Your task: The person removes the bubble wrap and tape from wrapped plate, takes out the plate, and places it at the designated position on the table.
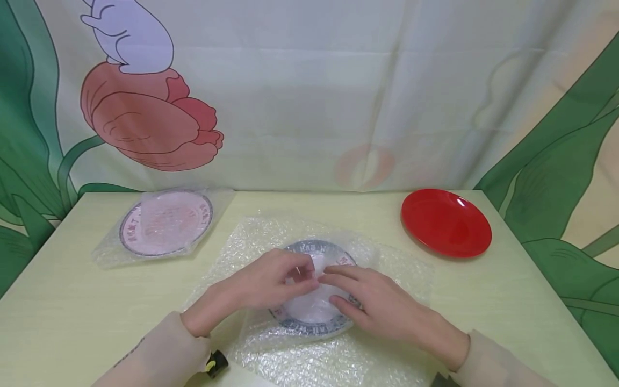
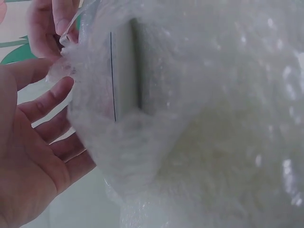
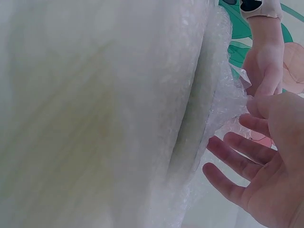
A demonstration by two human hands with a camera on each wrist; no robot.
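Observation:
Near the table's middle lies a patterned plate (image 1: 316, 323) inside bubble wrap (image 1: 300, 360). In the head view my left hand (image 1: 278, 279) is over the plate, and its thumb and index finger pinch a bunched bit of the wrap. That tuft (image 2: 61, 70) rises from the plate in the left wrist view. My right hand (image 1: 379, 301) reaches in from the other side, fingers mostly straight and thumb held apart. Its fingertips (image 1: 323, 279) meet the wrap beside the left thumb. The right wrist view shows the plate's edge (image 3: 202, 114) through the wrap.
Another wrapped plate (image 1: 166, 221) lies at the back left. A red plate (image 1: 446, 223) sits at the back right. Behind the table (image 1: 63, 322) hangs a printed curtain (image 1: 290, 107). A small black object (image 1: 217, 363) is by the left sleeve.

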